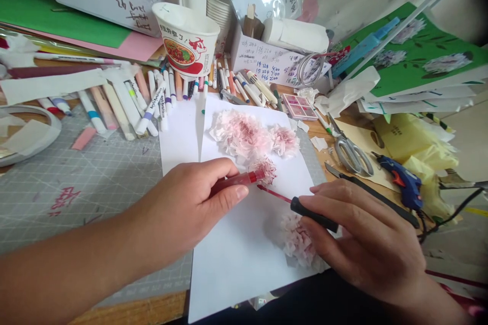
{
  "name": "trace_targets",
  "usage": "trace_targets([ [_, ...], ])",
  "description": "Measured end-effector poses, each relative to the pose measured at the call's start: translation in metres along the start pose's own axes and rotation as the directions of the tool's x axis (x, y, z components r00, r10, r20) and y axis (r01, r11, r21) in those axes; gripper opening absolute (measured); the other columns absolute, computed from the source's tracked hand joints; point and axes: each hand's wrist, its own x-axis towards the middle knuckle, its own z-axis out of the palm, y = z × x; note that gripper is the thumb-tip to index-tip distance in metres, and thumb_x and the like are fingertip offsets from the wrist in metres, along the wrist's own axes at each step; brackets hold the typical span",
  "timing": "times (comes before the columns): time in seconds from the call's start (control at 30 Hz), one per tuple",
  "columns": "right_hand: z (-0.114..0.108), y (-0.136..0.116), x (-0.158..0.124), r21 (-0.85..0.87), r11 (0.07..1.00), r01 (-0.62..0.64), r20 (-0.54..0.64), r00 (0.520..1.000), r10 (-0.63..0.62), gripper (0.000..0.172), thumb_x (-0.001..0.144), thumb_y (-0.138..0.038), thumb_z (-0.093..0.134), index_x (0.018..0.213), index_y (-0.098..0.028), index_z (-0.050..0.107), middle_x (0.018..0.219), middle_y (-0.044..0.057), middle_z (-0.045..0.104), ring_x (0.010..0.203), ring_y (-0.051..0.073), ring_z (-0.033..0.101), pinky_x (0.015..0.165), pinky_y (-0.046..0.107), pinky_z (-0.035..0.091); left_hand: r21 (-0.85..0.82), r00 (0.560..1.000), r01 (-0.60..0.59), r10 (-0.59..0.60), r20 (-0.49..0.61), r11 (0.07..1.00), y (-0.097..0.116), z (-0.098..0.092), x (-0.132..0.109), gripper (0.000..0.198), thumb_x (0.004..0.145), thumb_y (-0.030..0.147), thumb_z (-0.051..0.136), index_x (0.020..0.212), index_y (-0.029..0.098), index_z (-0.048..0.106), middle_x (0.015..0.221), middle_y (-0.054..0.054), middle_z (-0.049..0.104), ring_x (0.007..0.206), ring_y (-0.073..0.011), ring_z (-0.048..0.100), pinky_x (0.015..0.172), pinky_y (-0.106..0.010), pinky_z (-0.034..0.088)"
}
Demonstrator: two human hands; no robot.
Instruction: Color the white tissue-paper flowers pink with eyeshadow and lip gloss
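My left hand (pixel 198 198) is closed round a clear red lip gloss tube (pixel 238 180), its open mouth pointing right. In the fingers of my right hand (pixel 366 228) is the lip gloss wand (pixel 313 214), a black cap with a thin red stem. Its red tip is just outside the tube's mouth, slightly below it. Both are above a white sheet of paper (pixel 232 259) bearing fluffy pink-tinted tissue flowers (pixel 244 134). A small flower with red-tipped petals (pixel 268 170) lies right behind the tube. Another pale flower (pixel 299 238) is partly hidden by my right hand.
Markers (pixel 148 111) crowd the back of the grey cutting mat (pixel 95 203), near a paper cup (pixel 186 43). To the right lie scissors (pixel 353 155), a blue glue gun (pixel 402 180) with its cord, and a small pink palette (pixel 299 106). A tape roll (pixel 57 129) sits far left.
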Motion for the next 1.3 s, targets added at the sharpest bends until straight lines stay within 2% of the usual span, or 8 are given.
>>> trace_targets([
  [0.27,-0.001,0.0,-0.001,-0.007,1.0,-0.003,0.011,1.0,0.003,0.023,0.08,-0.008,0.065,0.1,-0.019,0.062,0.076,0.008,0.071,0.067,0.021,0.071,0.064,0.033,0.06,0.012,1.0,-0.015,0.016,-0.02,1.0,-0.002,0.002,0.001,0.031,0.09,0.047,0.046,0.069,0.024,0.048,0.055,0.007,0.043,0.049,-0.0119,0.041,0.045,-0.024,0.031],
  [0.5,0.002,-0.002,0.004,0.022,1.0,-0.014,0.018,1.0,0.014,0.022,0.082,-0.008,0.064,0.099,-0.021,0.061,0.071,0.005,0.069,0.066,0.02,0.07,0.059,0.032,0.059,0.016,0.999,-0.034,0.034,-0.029,0.999,-0.001,0.002,-0.001,0.031,0.089,0.047,0.047,0.069,0.023,0.048,0.054,0.007,0.043,0.049,-0.0115,0.041,0.045,-0.024,0.031],
  [0.7,-0.002,0.002,-0.003,0.006,0.999,-0.036,0.022,0.999,0.036,0.021,0.079,-0.008,0.067,0.098,-0.018,0.064,0.08,0.009,0.07,0.071,0.02,0.071,0.07,0.035,0.06,0.004,1.0,-0.017,0.017,-0.01,1.0,-0.002,0.001,0.0,0.03,0.09,0.046,0.048,0.07,0.024,0.049,0.053,0.008,0.044,0.048,-0.0115,0.041,0.043,-0.024,0.03],
  [0.87,0.002,0.002,-0.002,0.024,1.0,0.006,-0.013,1.0,-0.006,0.015,0.082,-0.009,0.066,0.095,-0.015,0.065,0.074,0.007,0.069,0.068,0.017,0.069,0.061,0.029,0.057,0.019,1.0,-0.022,0.023,-0.007,1.0,-0.002,-0.001,-0.001,0.03,0.09,0.047,0.047,0.071,0.024,0.049,0.055,0.007,0.045,0.049,-0.0117,0.042,0.044,-0.024,0.032],
  [1.07,0.0,0.006,-0.008,0.024,1.0,0.003,-0.03,1.0,-0.003,0.014,0.079,-0.01,0.07,0.093,-0.01,0.069,0.084,0.01,0.07,0.077,0.015,0.069,0.078,0.028,0.056,0.019,1.0,-0.021,0.021,-0.005,1.0,-0.003,0.001,0.0,0.031,0.09,0.048,0.047,0.071,0.024,0.049,0.054,0.007,0.044,0.048,-0.0116,0.041,0.044,-0.024,0.031],
  [1.3,0.0,0.006,-0.008,0.044,0.999,0.004,-0.017,1.0,-0.003,0.013,0.079,-0.01,0.07,0.092,-0.011,0.069,0.081,0.008,0.069,0.074,0.015,0.067,0.074,0.027,0.056,0.022,1.0,-0.02,0.02,-0.02,1.0,-0.003,0.002,-0.001,0.032,0.09,0.049,0.046,0.071,0.024,0.05,0.055,0.007,0.045,0.05,-0.0119,0.043,0.045,-0.024,0.033],
])
